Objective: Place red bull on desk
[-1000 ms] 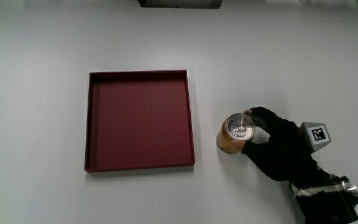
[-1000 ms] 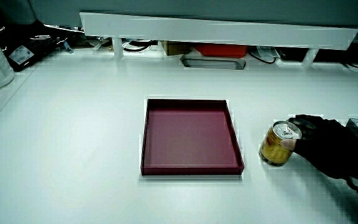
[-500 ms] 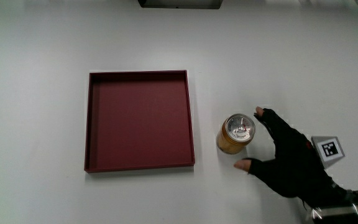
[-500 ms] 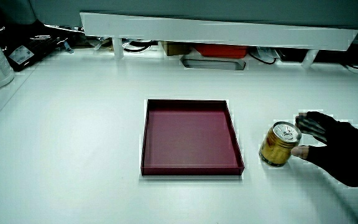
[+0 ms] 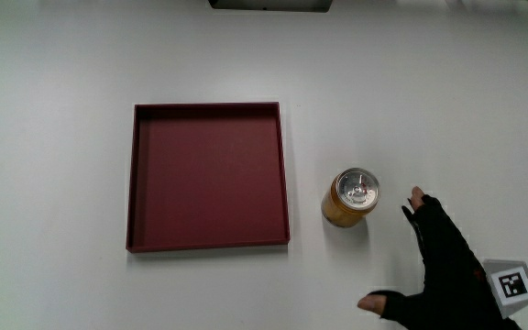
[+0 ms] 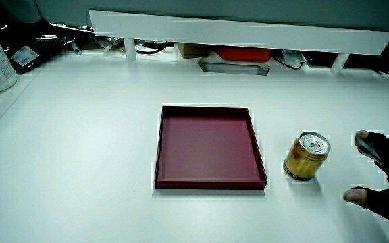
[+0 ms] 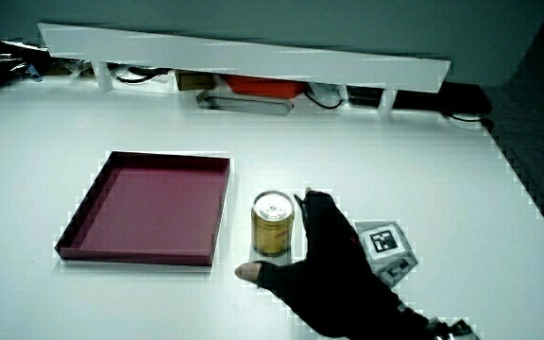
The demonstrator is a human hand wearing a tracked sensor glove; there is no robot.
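Main view, surface: you are looking down on a plain white table (image 5: 53, 55), lying bare around the objects.
Main view, tray: a shallow square dark red tray (image 5: 207, 176) is sitting flat on it with nothing inside.
Main view, can: the gold metal drink can with a silver top (image 5: 350, 197) is standing upright on the table just beside the tray, apart from it.
Main view, grip: your black-gloved hand (image 5: 443, 270) is hovering near the can, nearer to you, fingers spread and holding nothing.
Side views, room: in both side views a long white partition (image 6: 242, 34) (image 7: 244, 55) is running along the table's edge, with cables and a red box (image 6: 242, 53) showing under it.
Side views, can: in both side views the can (image 6: 306, 156) (image 7: 273, 224) is standing free between tray (image 6: 209, 145) (image 7: 144, 207) and hand (image 6: 382, 179) (image 7: 333, 269).
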